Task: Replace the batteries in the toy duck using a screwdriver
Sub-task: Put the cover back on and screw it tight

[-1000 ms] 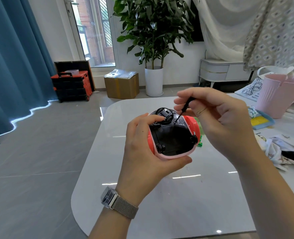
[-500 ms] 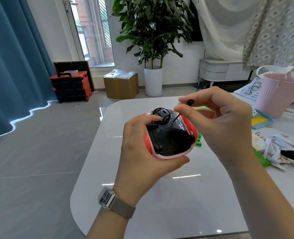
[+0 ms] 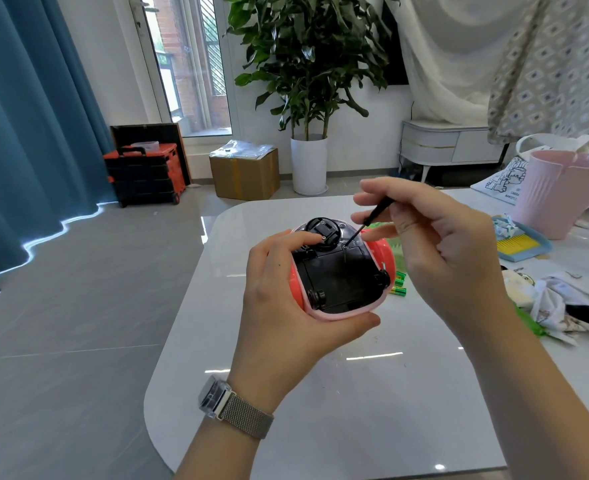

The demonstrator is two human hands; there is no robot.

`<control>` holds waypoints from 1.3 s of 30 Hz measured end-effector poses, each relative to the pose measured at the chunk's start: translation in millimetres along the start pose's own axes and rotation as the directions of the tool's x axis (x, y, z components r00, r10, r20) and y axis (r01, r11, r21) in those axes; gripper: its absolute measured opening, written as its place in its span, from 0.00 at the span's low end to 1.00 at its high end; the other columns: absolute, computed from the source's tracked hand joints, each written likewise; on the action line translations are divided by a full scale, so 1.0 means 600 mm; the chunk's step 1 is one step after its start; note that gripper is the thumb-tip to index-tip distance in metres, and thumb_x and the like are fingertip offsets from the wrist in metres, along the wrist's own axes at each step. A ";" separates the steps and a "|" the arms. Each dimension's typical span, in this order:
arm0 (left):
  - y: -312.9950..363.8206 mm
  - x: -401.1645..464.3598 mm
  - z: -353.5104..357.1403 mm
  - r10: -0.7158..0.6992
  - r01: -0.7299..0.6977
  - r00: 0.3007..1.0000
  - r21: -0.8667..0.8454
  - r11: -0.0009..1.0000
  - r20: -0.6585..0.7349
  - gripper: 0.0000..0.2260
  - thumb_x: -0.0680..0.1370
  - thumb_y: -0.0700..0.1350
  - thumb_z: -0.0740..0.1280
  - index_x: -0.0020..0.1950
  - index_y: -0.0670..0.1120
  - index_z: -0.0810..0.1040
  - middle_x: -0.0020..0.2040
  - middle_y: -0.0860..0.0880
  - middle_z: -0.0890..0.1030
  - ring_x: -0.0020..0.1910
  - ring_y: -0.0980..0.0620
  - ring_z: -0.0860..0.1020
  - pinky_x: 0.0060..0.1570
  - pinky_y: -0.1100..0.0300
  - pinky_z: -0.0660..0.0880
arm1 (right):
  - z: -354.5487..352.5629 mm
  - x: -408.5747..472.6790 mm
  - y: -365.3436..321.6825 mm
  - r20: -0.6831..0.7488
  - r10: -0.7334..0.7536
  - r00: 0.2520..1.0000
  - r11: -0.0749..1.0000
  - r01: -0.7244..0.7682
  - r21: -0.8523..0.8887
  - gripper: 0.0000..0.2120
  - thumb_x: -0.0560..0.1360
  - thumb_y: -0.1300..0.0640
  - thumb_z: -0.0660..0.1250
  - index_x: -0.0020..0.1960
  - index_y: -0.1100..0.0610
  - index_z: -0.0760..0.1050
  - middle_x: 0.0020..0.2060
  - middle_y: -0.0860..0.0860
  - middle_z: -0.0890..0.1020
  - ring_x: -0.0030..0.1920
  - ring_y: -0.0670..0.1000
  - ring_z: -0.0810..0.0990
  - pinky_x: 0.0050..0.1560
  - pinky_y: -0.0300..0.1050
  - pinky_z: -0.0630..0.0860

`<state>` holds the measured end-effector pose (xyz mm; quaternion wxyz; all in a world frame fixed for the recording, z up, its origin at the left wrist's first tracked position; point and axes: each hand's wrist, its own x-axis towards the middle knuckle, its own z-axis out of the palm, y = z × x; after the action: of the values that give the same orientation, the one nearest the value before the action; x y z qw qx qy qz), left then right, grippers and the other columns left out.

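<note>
I see one glossy white table (image 3: 320,410) in a grey-floored room. One toy duck (image 3: 338,275), underside up, is gripped by my left hand (image 3: 286,306); my right hand (image 3: 435,244) pinches one screwdriver (image 3: 372,216); two green batteries (image 3: 398,284) lie beside.

Only the white tote bag (image 3: 506,181) at the table's (image 3: 286,410) far right edge bears print — small dark lettering under a cartoon — too blurred to read.

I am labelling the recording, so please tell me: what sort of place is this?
Probably a home living room: a potted plant by the window, blue curtains and a white cabinet stand behind the white table.
</note>
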<state>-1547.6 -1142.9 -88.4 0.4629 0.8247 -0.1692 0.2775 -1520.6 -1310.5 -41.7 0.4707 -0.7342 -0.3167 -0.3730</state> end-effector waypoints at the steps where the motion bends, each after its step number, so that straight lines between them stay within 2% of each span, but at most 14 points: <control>1: 0.000 0.000 0.000 0.000 0.000 1.000 0.001 1.000 0.001 0.39 0.55 0.58 0.81 0.62 0.63 0.67 0.63 0.57 0.69 0.63 0.64 0.69 0.56 0.78 0.67 | -0.001 0.000 -0.001 0.003 -0.005 1.000 1.000 0.005 0.018 0.15 0.80 0.69 0.56 0.59 0.56 0.75 0.49 0.50 0.82 0.49 0.51 0.84 0.45 0.50 0.83; 8: 0.007 -0.002 0.002 0.002 -0.002 1.000 -0.004 1.000 0.018 0.39 0.55 0.57 0.82 0.62 0.62 0.67 0.62 0.57 0.69 0.62 0.64 0.68 0.54 0.80 0.66 | -0.002 0.001 -0.005 0.018 -0.046 0.999 0.999 0.046 -0.006 0.12 0.79 0.68 0.59 0.55 0.55 0.77 0.46 0.49 0.82 0.45 0.54 0.84 0.40 0.51 0.82; 15: 0.006 -0.001 0.002 0.007 -0.007 1.000 -0.007 1.000 0.007 0.39 0.55 0.56 0.82 0.62 0.61 0.67 0.62 0.57 0.69 0.62 0.65 0.68 0.56 0.79 0.66 | -0.008 0.002 -0.010 0.020 -0.018 1.000 1.000 0.018 -0.005 0.11 0.79 0.65 0.62 0.57 0.54 0.77 0.47 0.52 0.83 0.43 0.53 0.85 0.34 0.46 0.82; 17: 0.005 -0.001 0.001 0.007 -0.007 1.000 -0.009 1.000 0.003 0.39 0.55 0.56 0.82 0.62 0.61 0.67 0.62 0.57 0.69 0.62 0.66 0.68 0.56 0.79 0.66 | -0.012 0.003 -0.015 0.038 -0.001 0.999 1.000 0.000 0.007 0.10 0.77 0.63 0.64 0.56 0.54 0.77 0.47 0.49 0.84 0.46 0.50 0.85 0.34 0.43 0.83; 20: 0.004 0.000 0.002 0.007 -0.007 1.000 -0.001 1.000 0.004 0.39 0.55 0.57 0.82 0.62 0.62 0.67 0.63 0.56 0.69 0.63 0.66 0.68 0.56 0.79 0.67 | -0.020 0.006 -0.019 0.036 0.024 0.999 1.000 -0.023 -0.014 0.08 0.76 0.60 0.66 0.54 0.54 0.78 0.45 0.48 0.84 0.45 0.49 0.85 0.36 0.45 0.83; 26: 0.005 -0.001 0.003 0.003 -0.003 1.000 -0.003 1.000 0.009 0.40 0.55 0.57 0.82 0.62 0.61 0.68 0.63 0.56 0.69 0.62 0.66 0.68 0.54 0.80 0.67 | -0.018 0.005 -0.024 -0.057 0.075 0.996 0.997 -0.076 -0.020 0.04 0.73 0.58 0.72 0.46 0.54 0.77 0.40 0.46 0.83 0.42 0.48 0.85 0.40 0.48 0.83; 31: 0.005 -0.001 0.003 -0.001 0.001 1.000 -0.001 1.000 0.011 0.40 0.55 0.56 0.82 0.62 0.61 0.68 0.63 0.57 0.69 0.63 0.65 0.68 0.55 0.79 0.67 | -0.007 0.003 -0.030 -0.087 0.161 0.983 0.984 -0.154 0.086 0.09 0.71 0.60 0.74 0.39 0.57 0.73 0.42 0.49 0.85 0.41 0.49 0.86 0.40 0.50 0.83; 33: 0.005 -0.001 0.002 0.001 -0.001 1.000 0.004 1.000 0.015 0.40 0.55 0.57 0.82 0.62 0.62 0.67 0.63 0.57 0.69 0.63 0.65 0.68 0.55 0.79 0.67 | -0.003 0.004 -0.032 -0.084 0.191 0.978 0.972 -0.177 0.153 0.10 0.70 0.60 0.75 0.41 0.54 0.74 0.41 0.50 0.86 0.39 0.50 0.86 0.39 0.50 0.83; 35: 0.004 -0.001 0.002 0.003 -0.003 1.000 0.002 1.000 0.020 0.40 0.55 0.57 0.82 0.63 0.62 0.67 0.63 0.57 0.69 0.63 0.65 0.68 0.55 0.80 0.67 | -0.004 0.006 -0.032 -0.083 0.196 0.977 0.968 -0.179 0.177 0.12 0.70 0.60 0.75 0.48 0.49 0.77 0.39 0.50 0.86 0.38 0.51 0.86 0.39 0.48 0.83; 39: 0.006 -0.002 0.003 0.003 -0.003 1.000 0.001 1.000 0.021 0.40 0.55 0.57 0.82 0.63 0.61 0.67 0.63 0.57 0.69 0.63 0.64 0.68 0.55 0.80 0.67 | -0.011 0.004 -0.019 -0.060 0.082 0.995 0.996 -0.080 0.027 0.10 0.75 0.63 0.69 0.55 0.53 0.80 0.43 0.50 0.85 0.43 0.49 0.86 0.40 0.46 0.83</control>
<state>-1549.9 -1146.4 -87.8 0.4601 0.8276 -0.1752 0.2696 -1530.3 -1312.5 -32.5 0.5040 -0.7287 -0.2769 -0.3719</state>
